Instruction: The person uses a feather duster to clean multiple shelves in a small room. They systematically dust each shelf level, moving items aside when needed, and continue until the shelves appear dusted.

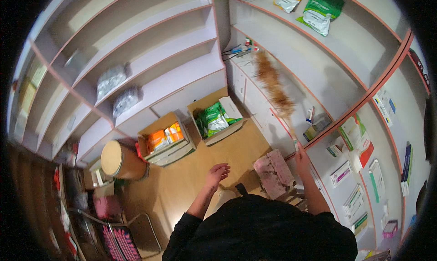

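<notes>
A brown feather duster (275,85) reaches out from my right hand (300,156), which is shut around its handle. The blurred feathers lie over the lower ledge (247,61) of the right-hand shelving, and I cannot tell whether they touch it. A few small boxes, one of them a white carton (310,114), stand on that ledge to the right of the duster. My left hand (218,175) hangs over the floor in front of my body, fingers apart and holding nothing.
Two open cardboard boxes hold orange packets (159,140) and green packets (213,119). Left of them is a fibre drum (112,158). A pink worn stool (273,172) is near my right arm. Medicine-type cartons (341,174) line the right shelves. A metal-framed chair (150,230) stands lower left.
</notes>
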A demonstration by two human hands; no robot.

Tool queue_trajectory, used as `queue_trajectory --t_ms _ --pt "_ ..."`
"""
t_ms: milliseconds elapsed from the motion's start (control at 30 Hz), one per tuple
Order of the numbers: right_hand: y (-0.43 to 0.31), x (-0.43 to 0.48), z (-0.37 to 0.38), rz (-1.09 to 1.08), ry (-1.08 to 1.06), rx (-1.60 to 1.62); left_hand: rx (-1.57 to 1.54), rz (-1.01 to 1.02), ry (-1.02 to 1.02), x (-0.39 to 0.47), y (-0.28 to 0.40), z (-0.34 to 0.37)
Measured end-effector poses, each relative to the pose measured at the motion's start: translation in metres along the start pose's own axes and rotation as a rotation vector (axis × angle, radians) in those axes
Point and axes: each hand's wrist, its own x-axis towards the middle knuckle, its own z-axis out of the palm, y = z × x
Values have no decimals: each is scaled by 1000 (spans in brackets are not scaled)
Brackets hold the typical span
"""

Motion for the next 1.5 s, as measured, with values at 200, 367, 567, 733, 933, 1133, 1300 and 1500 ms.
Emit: queue_trajectory --t_ms 200,367,567,733,933,1133,1300,1500 --pt "19 11 -9 330 361 2 21 -34 17 46 54 -57" --pt "-7 47 61 42 211 37 4 -84 -95 82 67 -50" --pt "-29 75 120 89 -307 -247 35 -136 -128 118 80 -41" --pt "51 87 149 251 -127 -298 82 -200 75 139 94 -62" --pt "146 122 199 104 46 -418 213 -296 119 194 100 -53" --pt "180 285 239 355 -99 -384 335 -227 33 257 92 -13" --pt "161 304 244 710 -357 -240 437 -258 -99 296 90 16" --pt "129 161 225 295 -522 -176 367 -344 -163 326 85 36"
